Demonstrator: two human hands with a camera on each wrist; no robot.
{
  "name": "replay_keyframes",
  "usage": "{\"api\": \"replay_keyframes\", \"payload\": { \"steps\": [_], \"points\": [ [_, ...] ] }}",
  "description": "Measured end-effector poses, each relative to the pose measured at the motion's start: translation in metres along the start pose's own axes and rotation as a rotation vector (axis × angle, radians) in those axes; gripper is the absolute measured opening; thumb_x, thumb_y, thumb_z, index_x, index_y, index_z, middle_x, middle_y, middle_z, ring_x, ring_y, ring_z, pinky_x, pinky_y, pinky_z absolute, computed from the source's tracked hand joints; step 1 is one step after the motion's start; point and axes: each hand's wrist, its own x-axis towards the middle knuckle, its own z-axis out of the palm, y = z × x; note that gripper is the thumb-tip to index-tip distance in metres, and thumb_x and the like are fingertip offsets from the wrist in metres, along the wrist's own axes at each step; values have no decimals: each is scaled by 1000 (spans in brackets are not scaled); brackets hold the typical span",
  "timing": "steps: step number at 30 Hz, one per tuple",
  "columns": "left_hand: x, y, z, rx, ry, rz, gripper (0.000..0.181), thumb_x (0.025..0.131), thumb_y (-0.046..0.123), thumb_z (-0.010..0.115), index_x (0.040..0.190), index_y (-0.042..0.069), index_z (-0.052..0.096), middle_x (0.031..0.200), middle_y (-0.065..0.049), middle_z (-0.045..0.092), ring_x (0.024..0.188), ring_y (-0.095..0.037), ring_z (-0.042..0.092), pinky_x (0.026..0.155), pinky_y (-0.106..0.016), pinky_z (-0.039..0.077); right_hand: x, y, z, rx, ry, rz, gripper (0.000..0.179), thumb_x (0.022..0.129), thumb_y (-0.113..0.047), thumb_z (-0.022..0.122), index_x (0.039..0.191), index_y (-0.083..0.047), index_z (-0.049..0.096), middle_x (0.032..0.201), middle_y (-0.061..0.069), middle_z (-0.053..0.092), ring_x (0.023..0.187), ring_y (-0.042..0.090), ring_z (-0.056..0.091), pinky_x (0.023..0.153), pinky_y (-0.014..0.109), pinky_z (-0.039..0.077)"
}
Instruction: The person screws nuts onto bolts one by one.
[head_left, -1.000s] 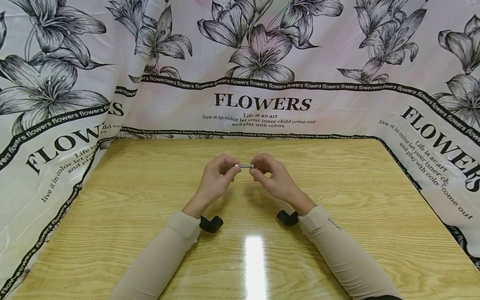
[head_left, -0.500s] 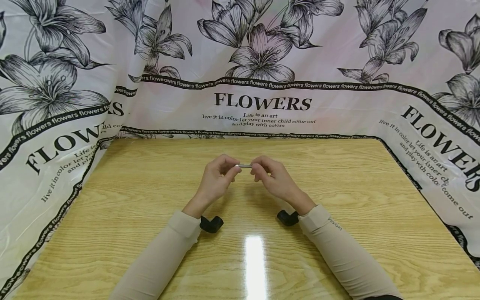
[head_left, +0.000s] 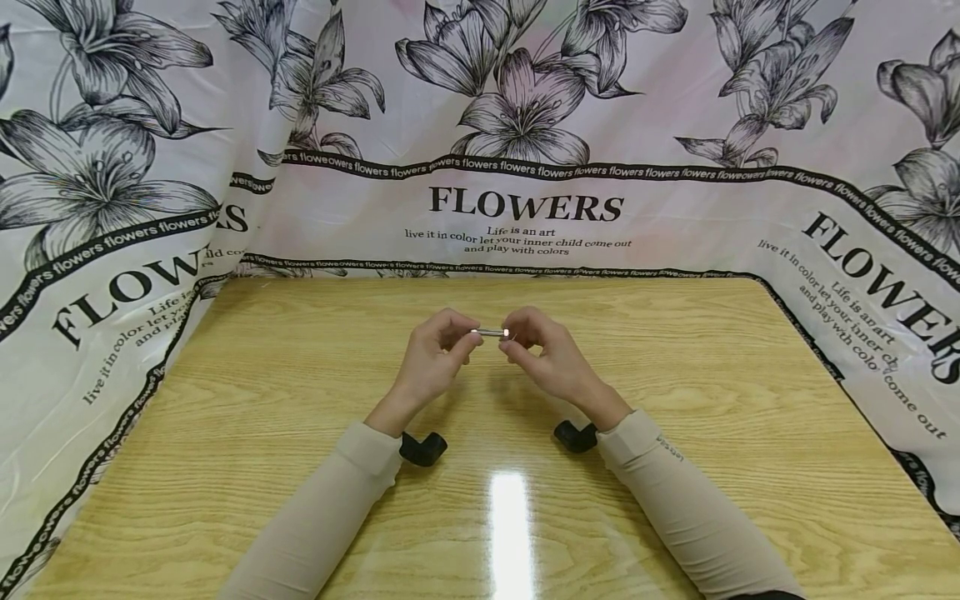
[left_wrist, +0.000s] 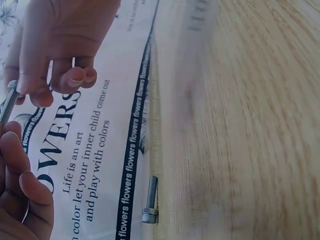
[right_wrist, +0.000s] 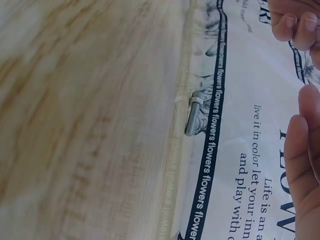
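Level in the air between both hands is a metal bolt. The thumb and fingertips of my left hand pinch its left end. At the thicker right end, the thumb and forefinger of my right hand close around it, leaving the bright end face partly visible. The left wrist view shows this bolt at its left edge, a right fingertip against its end. A second bolt with a nut by its head lies on the table beyond the hands; the right wrist view shows this bolt too. It is not seen in the head view.
Wood-grain table with a bright light reflection in front of the hands. Floral printed cloth hangs along the back and both sides. Black curved pieces sit by both wrists.
Half a second ago my right fingertips covered the bolt's right end; now they have drawn back slightly and it shows again. The left hand has stayed still.
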Motion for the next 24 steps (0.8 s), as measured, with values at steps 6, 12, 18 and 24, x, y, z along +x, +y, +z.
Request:
{"api": "replay_keyframes", "payload": {
  "steps": [6,12,18,24],
  "points": [
    [0,1,0,2,0,-3,12,92,-3,60,103,-9,60,88,-26,64,61,-28,52,56,-23,43,-1,6,0,0,0,49,8,97,-15,57,101,-11,63,87,6,64,72,18,62,63,37,51],
    [0,2,1,1,-2,-6,12,92,-3,59,103,-9,60,88,-26,64,61,-28,51,55,-23,42,-1,5,0,0,-9,77,18,100,-24,53,93,-14,65,87,12,66,72,18,63,64,36,52],
    [0,1,0,0,-2,0,12,92,-4,59,102,-9,60,88,-26,64,62,-30,52,56,-24,43,-1,5,0,-5,-20,103,16,96,-24,60,108,-13,60,91,4,63,73,25,62,63,40,49],
    [0,0,0,-2,-3,1,12,92,-4,59,102,-9,60,89,-25,65,62,-31,52,56,-25,44,0,0,0,-24,-3,51,29,90,-8,67,116,-7,53,97,7,63,74,19,62,65,35,50]
  ]
}}
